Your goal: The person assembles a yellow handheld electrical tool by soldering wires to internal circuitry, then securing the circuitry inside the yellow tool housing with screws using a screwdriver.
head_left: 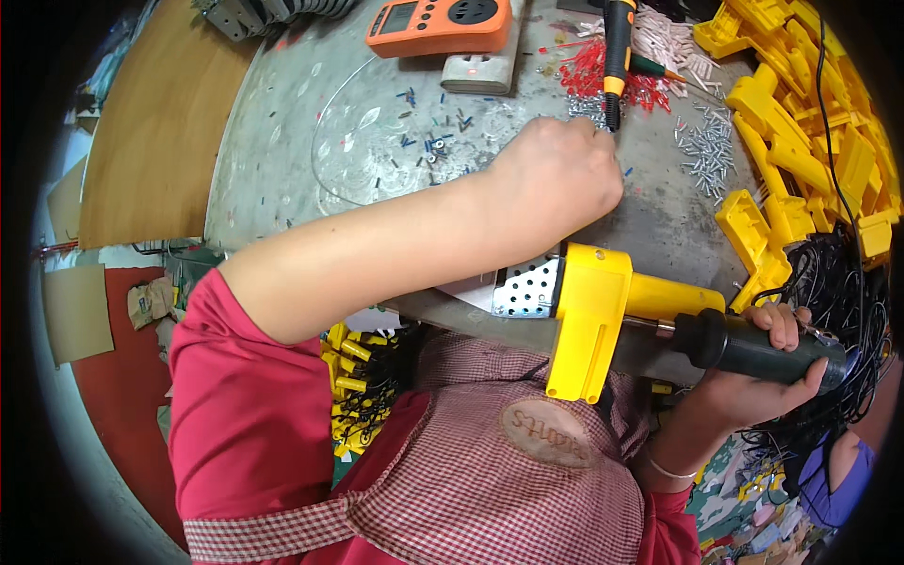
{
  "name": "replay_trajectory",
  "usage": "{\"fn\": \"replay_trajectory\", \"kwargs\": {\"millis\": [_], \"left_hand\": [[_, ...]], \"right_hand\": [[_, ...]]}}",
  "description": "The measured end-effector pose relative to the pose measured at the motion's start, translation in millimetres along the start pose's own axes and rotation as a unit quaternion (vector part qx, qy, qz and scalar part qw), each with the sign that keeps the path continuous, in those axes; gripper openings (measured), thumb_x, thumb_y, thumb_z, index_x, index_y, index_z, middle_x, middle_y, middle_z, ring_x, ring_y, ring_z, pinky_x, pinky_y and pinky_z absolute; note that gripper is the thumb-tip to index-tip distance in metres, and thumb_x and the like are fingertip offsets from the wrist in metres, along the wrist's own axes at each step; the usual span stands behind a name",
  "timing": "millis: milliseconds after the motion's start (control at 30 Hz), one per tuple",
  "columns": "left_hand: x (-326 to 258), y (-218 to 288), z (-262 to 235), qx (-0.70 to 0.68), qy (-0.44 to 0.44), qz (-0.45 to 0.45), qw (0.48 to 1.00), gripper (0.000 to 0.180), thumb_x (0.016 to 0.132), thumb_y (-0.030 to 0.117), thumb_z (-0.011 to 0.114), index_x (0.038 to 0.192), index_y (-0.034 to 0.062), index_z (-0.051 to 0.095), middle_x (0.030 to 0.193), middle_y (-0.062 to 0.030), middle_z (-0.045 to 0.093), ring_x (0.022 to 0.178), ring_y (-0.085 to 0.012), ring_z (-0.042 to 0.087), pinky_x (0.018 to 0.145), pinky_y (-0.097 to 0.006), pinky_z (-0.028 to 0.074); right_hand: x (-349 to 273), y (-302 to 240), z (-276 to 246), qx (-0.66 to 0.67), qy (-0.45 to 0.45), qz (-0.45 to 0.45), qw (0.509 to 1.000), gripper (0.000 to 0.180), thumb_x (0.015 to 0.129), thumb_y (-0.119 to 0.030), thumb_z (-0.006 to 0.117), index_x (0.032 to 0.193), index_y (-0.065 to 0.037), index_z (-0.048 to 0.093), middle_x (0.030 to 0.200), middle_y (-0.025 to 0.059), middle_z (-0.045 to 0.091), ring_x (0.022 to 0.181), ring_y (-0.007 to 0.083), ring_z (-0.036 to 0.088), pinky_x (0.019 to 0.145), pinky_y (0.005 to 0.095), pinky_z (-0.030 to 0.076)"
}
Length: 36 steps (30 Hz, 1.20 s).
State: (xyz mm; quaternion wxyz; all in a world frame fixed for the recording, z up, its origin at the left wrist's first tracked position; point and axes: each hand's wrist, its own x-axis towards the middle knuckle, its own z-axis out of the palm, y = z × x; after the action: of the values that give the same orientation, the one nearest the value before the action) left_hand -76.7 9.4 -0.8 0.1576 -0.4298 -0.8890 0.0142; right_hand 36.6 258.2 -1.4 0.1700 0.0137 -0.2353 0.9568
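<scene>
Left hand (pixel 556 174): curled beside small metal parts (pixel 579 105); fingertips hidden, grasp cannot be told. Right hand (pixel 753 395): grips black screwdriver (pixel 744 348), bit at yellow housing (pixel 589 325), counter's (pixel 659 226) near edge. Fastening appears incomplete; loose casings (pixel 800 160) lie far right.

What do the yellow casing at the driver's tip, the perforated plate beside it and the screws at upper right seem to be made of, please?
The casing looks like moulded plastic, smooth and slightly glossy: even yellow colour, rounded edges. The plate seems to be metal, possibly coated: pale, bright surface with neat round holes. The screws look like shiny metal, perhaps plated: silvery glints.
</scene>
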Motion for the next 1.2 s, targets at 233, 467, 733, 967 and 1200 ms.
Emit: {"fn": "replay_trajectory", "kwargs": {"millis": [233, 467, 733, 967, 1200], "left_hand": [[6, -4, -10, -0.065, -0.02, 0.022, 0.997, 0.012, 0.069, 0.013, 0.065, 0.074, 0.0033, 0.061, 0.074, -0.0111, 0.061, 0.073, -0.0295, 0.065, 0.066, -0.041, 0.053], [-65, 15, -56, -0.352, 0.027, -0.196, 0.915, 0.011, 0.07, 0.007, 0.065, 0.076, 0.0026, 0.056, 0.07, -0.0084, 0.051, 0.062, -0.0245, 0.056, 0.057, -0.036, 0.046], [-98, 69, -29, -0.432, 0.157, -0.288, 0.84, 0.02, 0.065, 0.0, 0.071, 0.073, 0.0028, 0.053, 0.066, -0.0081, 0.05, 0.056, -0.0215, 0.051, 0.048, -0.032, 0.037], [-102, 64, -19, -0.416, 0.181, -0.222, 0.863, 0.022, 0.064, 0.001, 0.073, 0.073, 0.0032, 0.053, 0.065, -0.0086, 0.05, 0.054, -0.0238, 0.05, 0.048, -0.033, 0.036], [-100, 58, -22, -0.431, 0.14, -0.222, 0.863, 0.017, 0.068, 0.003, 0.074, 0.08, 0.0008, 0.062, 0.071, -0.0101, 0.057, 0.061, -0.0244, 0.057, 0.053, -0.032, 0.044]], "right_hand": [[-1, -3, 1, -0.007, 0.006, -0.006, 1.0, 0.043, 0.091, -0.033, 0.052, 0.115, 0.001, 0.04, 0.082, 0.0038, 0.043, 0.08, 0.0168, 0.047, 0.084, 0.036, 0.043], [-1, -5, -2, -0.026, 0.027, -0.013, 0.999, 0.041, 0.09, -0.034, 0.054, 0.112, -0.002, 0.041, 0.081, 0.003, 0.044, 0.08, 0.0162, 0.048, 0.083, 0.0351, 0.043], [2, -4, 3, 0.024, 0.003, 0.011, 1.0, 0.038, 0.088, -0.033, 0.055, 0.106, -0.003, 0.04, 0.079, 0.0027, 0.044, 0.076, 0.0153, 0.049, 0.083, 0.0344, 0.043], [0, 2, 1, 0.056, 0.015, 0.014, 0.998, 0.044, 0.083, -0.034, 0.063, 0.104, -0.002, 0.041, 0.078, 0.0016, 0.044, 0.074, 0.0136, 0.047, 0.077, 0.0299, 0.041], [3, 0, 4, 0.032, 0.01, 0.023, 0.999, 0.042, 0.085, -0.036, 0.061, 0.104, -0.003, 0.042, 0.077, 0.0008, 0.043, 0.072, 0.0128, 0.047, 0.077, 0.0305, 0.041]]}}
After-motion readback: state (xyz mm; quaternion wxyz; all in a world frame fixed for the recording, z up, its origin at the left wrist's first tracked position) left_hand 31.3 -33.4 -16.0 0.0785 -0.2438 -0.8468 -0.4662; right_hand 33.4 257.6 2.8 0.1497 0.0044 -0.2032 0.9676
